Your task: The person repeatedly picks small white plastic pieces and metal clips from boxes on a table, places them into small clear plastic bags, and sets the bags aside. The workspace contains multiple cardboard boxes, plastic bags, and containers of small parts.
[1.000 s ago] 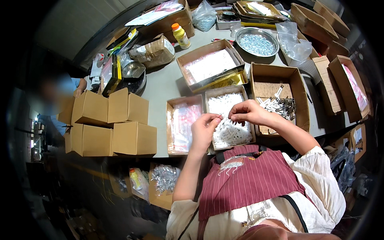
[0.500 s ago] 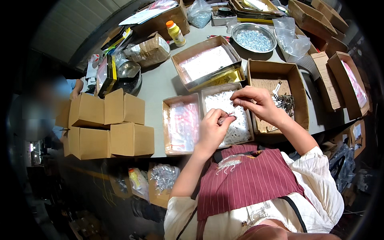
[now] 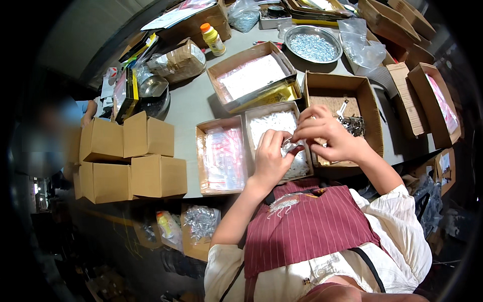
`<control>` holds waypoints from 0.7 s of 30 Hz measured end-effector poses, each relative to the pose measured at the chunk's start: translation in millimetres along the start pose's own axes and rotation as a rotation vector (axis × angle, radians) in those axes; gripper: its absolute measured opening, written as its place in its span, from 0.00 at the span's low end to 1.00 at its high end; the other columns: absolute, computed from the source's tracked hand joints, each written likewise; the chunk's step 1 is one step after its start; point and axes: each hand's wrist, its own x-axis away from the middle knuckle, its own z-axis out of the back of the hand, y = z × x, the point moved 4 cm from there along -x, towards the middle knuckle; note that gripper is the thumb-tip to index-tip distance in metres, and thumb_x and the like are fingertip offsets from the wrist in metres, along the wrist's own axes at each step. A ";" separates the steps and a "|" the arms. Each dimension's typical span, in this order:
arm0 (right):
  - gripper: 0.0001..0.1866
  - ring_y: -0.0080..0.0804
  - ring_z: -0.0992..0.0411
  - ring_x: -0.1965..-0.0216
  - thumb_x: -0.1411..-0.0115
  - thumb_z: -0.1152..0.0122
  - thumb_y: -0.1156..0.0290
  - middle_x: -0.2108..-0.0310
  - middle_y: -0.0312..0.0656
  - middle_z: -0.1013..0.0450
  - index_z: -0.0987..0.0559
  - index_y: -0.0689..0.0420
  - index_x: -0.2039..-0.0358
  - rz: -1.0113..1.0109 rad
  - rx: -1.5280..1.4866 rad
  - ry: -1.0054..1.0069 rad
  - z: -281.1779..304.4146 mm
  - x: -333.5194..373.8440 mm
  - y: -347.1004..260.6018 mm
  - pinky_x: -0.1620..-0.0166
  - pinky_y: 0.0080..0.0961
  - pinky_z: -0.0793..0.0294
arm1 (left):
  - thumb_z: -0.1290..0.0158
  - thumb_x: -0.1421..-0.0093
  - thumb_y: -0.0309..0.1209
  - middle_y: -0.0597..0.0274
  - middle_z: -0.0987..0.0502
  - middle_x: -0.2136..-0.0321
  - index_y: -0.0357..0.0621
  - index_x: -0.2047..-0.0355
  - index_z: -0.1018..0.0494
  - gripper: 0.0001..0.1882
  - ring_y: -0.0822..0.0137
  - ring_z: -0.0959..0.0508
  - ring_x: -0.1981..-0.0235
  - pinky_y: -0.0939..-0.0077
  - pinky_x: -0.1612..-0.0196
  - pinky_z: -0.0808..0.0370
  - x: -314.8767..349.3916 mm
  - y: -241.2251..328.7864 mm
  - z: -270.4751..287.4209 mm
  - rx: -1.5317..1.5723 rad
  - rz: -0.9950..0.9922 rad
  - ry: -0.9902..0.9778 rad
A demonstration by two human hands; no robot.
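Observation:
My left hand (image 3: 271, 157) is closed, its fingertips pinching a small clear plastic bag (image 3: 290, 146). Against the bag's upper side, my right hand (image 3: 329, 135) has its fingers bent inward; whatever they hold is too small to make out. Both hands hover over a shallow box of small white plastic parts (image 3: 274, 122). Left of it lies a box of flat clear bags with pink-red strips (image 3: 224, 156). To the right, a deeper cardboard box (image 3: 375, 121) contains a heap of small metal pieces (image 3: 352, 126).
Behind the hands stands a box with white contents (image 3: 251, 80). A metal bowl of small shiny parts (image 3: 313, 48) and a yellow bottle (image 3: 214, 40) are farther back. Open cardboard boxes (image 3: 153, 176) occupy the left side. Another person's arm (image 3: 89, 111) shows at far left.
My right hand has come down and closer to my left. The clear bag now shows more plainly between them. The whole view has shifted slightly.

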 end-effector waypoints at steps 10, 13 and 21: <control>0.31 0.53 0.40 0.33 0.57 0.40 0.67 0.37 0.45 0.30 0.16 0.47 0.48 0.002 -0.031 -0.140 -38.7 38.6 17.2 0.30 0.67 0.59 | 0.33 0.52 0.25 0.53 0.24 0.55 0.41 0.59 0.25 0.19 0.48 0.26 0.51 0.54 0.47 0.31 13.0 -20.9 -29.9 -0.116 0.038 -0.108; 0.17 0.47 0.23 0.55 0.48 0.39 0.71 0.56 0.49 0.21 0.17 0.58 0.57 -0.238 -0.266 0.196 -19.4 50.4 88.8 0.47 0.42 0.26 | 0.32 0.47 0.29 0.55 0.21 0.66 0.41 0.65 0.26 0.14 0.50 0.22 0.60 0.57 0.52 0.29 15.6 -26.9 -41.5 -0.027 0.166 -0.109; 0.08 0.56 0.20 0.66 0.47 0.36 0.69 0.70 0.55 0.20 0.18 0.60 0.71 -0.568 0.651 -0.139 -24.0 102.6 229.7 0.61 0.48 0.21 | 0.33 0.45 0.27 0.53 0.20 0.67 0.41 0.65 0.26 0.12 0.51 0.20 0.61 0.58 0.55 0.26 15.7 -31.1 -50.6 0.097 0.302 -0.184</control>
